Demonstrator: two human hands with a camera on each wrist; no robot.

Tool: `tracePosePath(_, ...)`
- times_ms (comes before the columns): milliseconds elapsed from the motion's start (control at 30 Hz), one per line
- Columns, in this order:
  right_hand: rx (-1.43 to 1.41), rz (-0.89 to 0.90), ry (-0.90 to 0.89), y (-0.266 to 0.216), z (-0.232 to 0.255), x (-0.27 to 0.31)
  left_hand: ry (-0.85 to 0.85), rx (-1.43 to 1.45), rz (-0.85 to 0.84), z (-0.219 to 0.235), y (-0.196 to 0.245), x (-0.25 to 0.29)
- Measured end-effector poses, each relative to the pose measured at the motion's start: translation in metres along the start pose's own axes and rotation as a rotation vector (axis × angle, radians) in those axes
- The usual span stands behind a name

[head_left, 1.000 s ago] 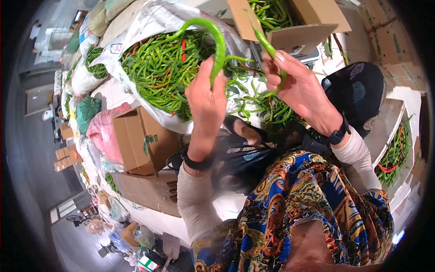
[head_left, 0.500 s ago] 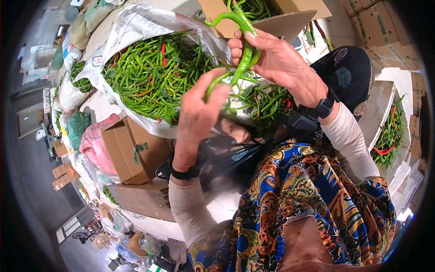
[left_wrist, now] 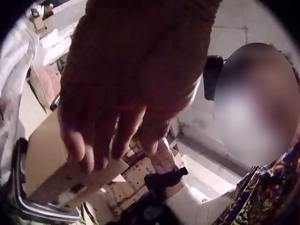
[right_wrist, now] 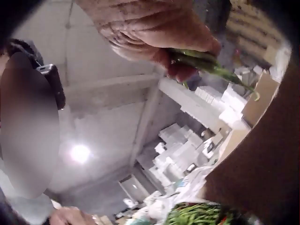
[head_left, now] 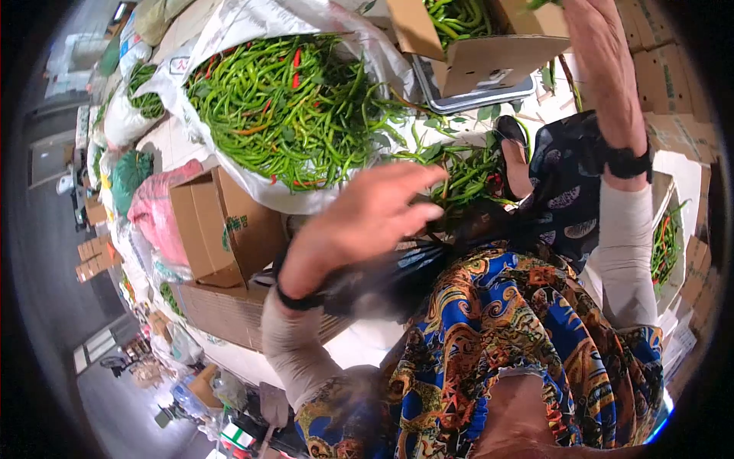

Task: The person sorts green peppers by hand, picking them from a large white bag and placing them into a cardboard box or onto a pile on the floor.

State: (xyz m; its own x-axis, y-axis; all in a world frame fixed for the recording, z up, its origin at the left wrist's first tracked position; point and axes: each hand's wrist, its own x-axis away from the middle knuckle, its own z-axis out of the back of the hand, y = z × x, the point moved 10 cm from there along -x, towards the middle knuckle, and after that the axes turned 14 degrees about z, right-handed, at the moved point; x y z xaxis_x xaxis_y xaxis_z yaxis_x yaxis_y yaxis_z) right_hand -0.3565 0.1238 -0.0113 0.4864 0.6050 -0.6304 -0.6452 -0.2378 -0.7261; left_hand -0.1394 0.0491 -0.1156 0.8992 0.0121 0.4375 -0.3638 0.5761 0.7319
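Head view: right hand (head_left: 592,38) at one o'clock grips a green pepper (right_wrist: 206,63) over the box (head_left: 489,57); left hand (head_left: 367,218) hangs relaxed, holding nothing; the drop wants care.

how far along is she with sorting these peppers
Early to middle, by the look of it. Done: the cardboard box already holds some green peppers. In hand: the right hand grips a green pepper up by that box, while the left hand, open and holding nothing, hovers over the loose peppers near her lap. Left: the white sack is heaped with peppers.
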Motion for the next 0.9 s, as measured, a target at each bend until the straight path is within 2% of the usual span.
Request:
tracePosePath(33, 0.190, -0.077, -0.107, 0.020, -0.002, -0.003, 0.059, 0.123, 0.048, 0.025, -0.008, 0.014)
tracePosePath(67, 0.382, -0.150, -0.211, 0.039, -0.006, -0.004, 0.288, 0.464, -0.298, 0.057, -0.010, 0.032)
tracePosePath(100, 0.370, -0.147, -0.219, 0.041, -0.012, 0.001, 0.251, 0.088, -0.005, 0.082, -0.021, 0.032)
tracePosePath(133, 0.678, 0.038, -0.292, 0.028, -0.024, 0.007, 0.324, 0.227, 0.217, 0.106, -0.038, 0.045)
tracePosePath(167, 0.982, 0.234, -0.359, 0.015, -0.040, 0.015, 0.380, 0.344, 0.197, 0.121, -0.057, 0.056)
tracePosePath(200, 0.968, 0.239, -0.367, 0.013, -0.046, 0.023, 0.387, 0.350, 0.210, 0.128, -0.081, 0.061)
tracePosePath(267, 0.360, -0.040, -0.365, 0.024, -0.059, 0.052, 0.443, 0.484, 0.482, 0.130, -0.169, 0.068)
tracePosePath(300, 0.214, -0.096, -0.413, 0.019, -0.078, 0.070, 0.439, 0.487, 0.489, 0.122, -0.212, 0.063)
tracePosePath(367, 0.014, -0.193, -0.567, 0.024, -0.119, 0.112, 0.463, -0.503, 0.087, 0.090, -0.234, 0.046)
tracePosePath(400, -0.044, -0.238, -0.679, 0.034, -0.140, 0.140, 0.524, -0.281, 0.156, 0.076, -0.247, 0.035)
tracePosePath(433, -0.010, -0.234, -0.755, 0.039, -0.154, 0.162, 0.524, 0.149, 0.293, 0.060, -0.265, 0.024)
tracePosePath(500, -0.010, -0.237, -0.878, 0.049, -0.178, 0.202, 0.743, -0.117, 0.255, 0.035, -0.268, -0.010)
tracePosePath(600, -0.010, -0.264, -0.991, 0.056, -0.189, 0.244, 0.685, -0.431, 0.422, 0.026, -0.231, -0.062)
tracePosePath(667, 0.018, -0.261, -1.014, 0.062, -0.189, 0.258, 0.773, -0.591, 0.309, 0.027, -0.228, -0.091)
tracePosePath(700, 0.025, -0.264, -1.016, 0.067, -0.188, 0.263, 0.774, -0.584, 0.304, 0.029, -0.235, -0.105)
tracePosePath(767, -0.054, -0.334, -1.018, 0.078, -0.189, 0.274, 0.782, -0.787, 0.279, 0.028, -0.243, -0.131)
tracePosePath(900, -0.048, -0.390, -0.970, 0.097, -0.188, 0.290, 0.793, -0.820, 0.353, 0.026, -0.281, -0.161)
